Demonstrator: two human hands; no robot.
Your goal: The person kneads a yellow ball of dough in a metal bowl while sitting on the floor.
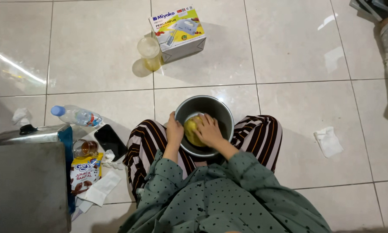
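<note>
I sit cross-legged on a tiled floor with a grey metal bowl [223, 111] between my knees. A lump of yellow dough [190, 128] lies inside it. My right hand [209, 129] presses down on top of the dough, fingers spread over it. My left hand [174, 129] grips the bowl's left rim and steadies it. Most of the dough is hidden under my right hand.
A cardboard box picturing a hand mixer [177, 32] and a plastic cup [149, 51] stand ahead. At left are a water bottle [76, 115], a dark phone [110, 141], a glass jar [85, 148], a snack pouch [84, 172], tissues [100, 189] and a metal box [28, 181]. A crumpled tissue [328, 141] lies at right.
</note>
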